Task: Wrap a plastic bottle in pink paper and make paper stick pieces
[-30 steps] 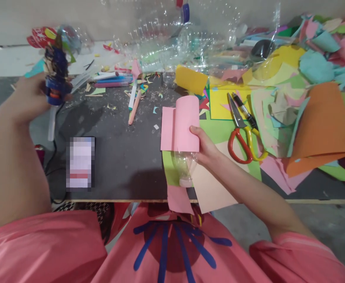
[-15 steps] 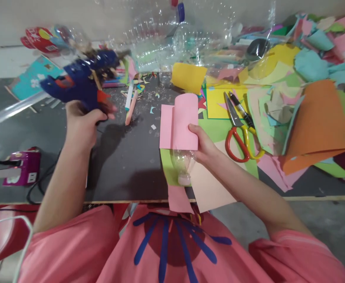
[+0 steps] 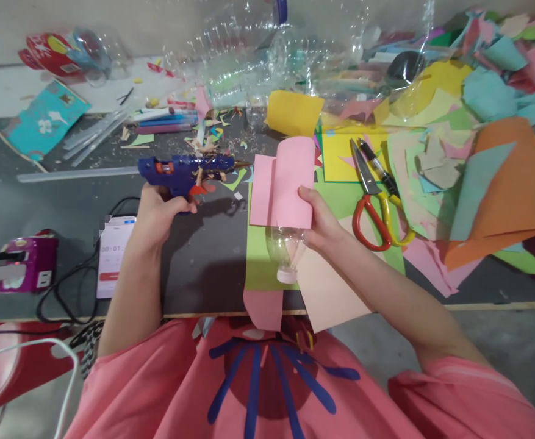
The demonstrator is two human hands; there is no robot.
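Pink paper [image 3: 294, 174] round the plastic bottle [image 3: 287, 247] (right fingers [image 3: 310, 196] clamped on it, left fingers [image 3: 181, 206] on the glue gun [image 3: 178, 169]) likely needs holding snug for thin, even gluing.

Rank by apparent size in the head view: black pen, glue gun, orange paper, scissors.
1. Orange paper
2. Glue gun and scissors: too alike to rank, with the first partly hidden
3. Black pen

The left grip [image 3: 158, 210] holds a glue gun [image 3: 175, 171], the right grip [image 3: 321, 221] pink paper [image 3: 293, 177] curled around a clear bottle [image 3: 287, 247].
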